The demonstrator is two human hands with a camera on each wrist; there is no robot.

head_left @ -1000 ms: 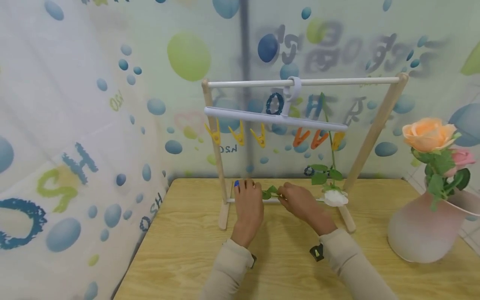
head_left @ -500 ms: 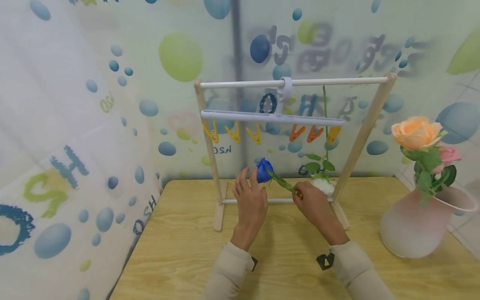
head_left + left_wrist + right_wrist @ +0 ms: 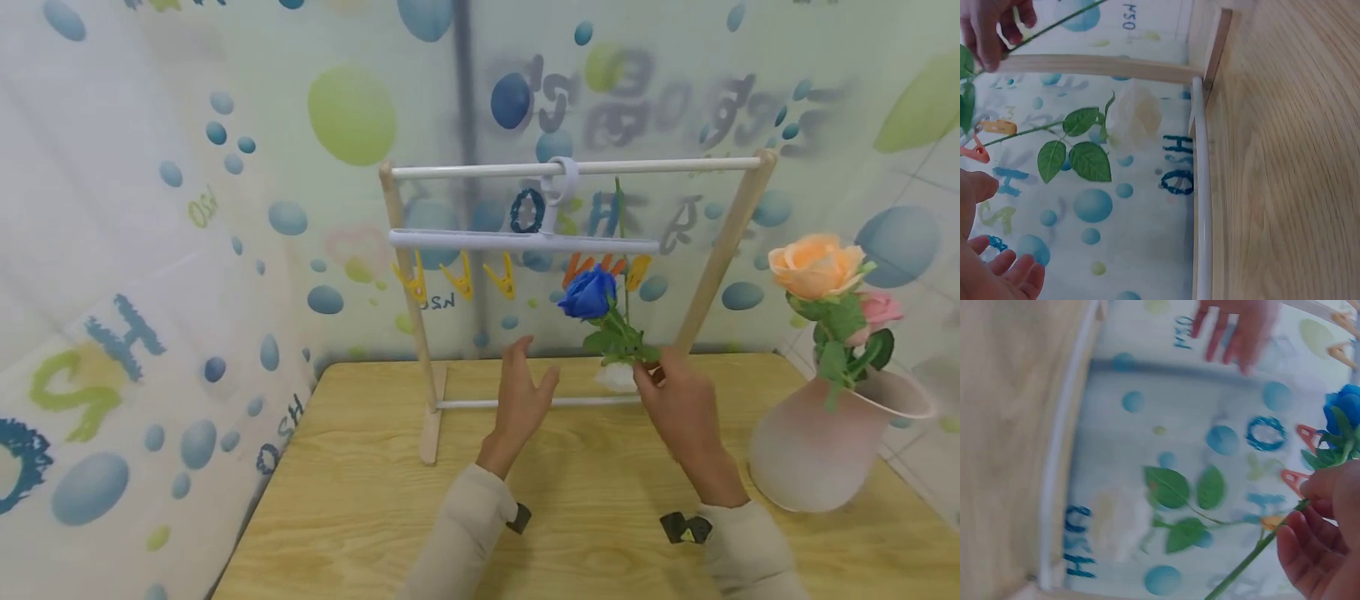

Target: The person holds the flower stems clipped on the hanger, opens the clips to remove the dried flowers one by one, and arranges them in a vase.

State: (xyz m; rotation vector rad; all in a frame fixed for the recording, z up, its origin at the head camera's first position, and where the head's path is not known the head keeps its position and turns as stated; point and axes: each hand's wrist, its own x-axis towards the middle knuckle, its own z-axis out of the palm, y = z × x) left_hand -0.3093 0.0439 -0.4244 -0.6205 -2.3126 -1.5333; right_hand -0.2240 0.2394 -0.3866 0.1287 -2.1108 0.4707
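My right hand point(image 3: 684, 404) pinches the green stem of a blue rose point(image 3: 590, 292), whose bloom points up and left in front of the hanger's right half. In the right wrist view the stem point(image 3: 1244, 565) runs on below the fingers. My left hand point(image 3: 519, 396) is off the flower, fingers spread, at the middle of the rack. A white rose point(image 3: 1135, 115) hangs bloom-down from the rightmost clip point(image 3: 638, 272). The white hanger point(image 3: 480, 240) carries yellow clips point(image 3: 459, 277) on the left and orange clips point(image 3: 1295, 479) on the right, partly hidden by the blue bloom.
A wooden rack with a white top rod point(image 3: 480, 172) and a low crossbar point(image 3: 1202, 187) stands on the wooden table point(image 3: 600, 517). At the right, a pale pink vase point(image 3: 817, 454) holds a peach rose point(image 3: 817, 267) and a pink rose point(image 3: 879, 312). A patterned curtain hangs behind.
The blue rose has risen from near the crossbar to hanger height, moving right in my right hand. My left hand has let go of it and spread its fingers.
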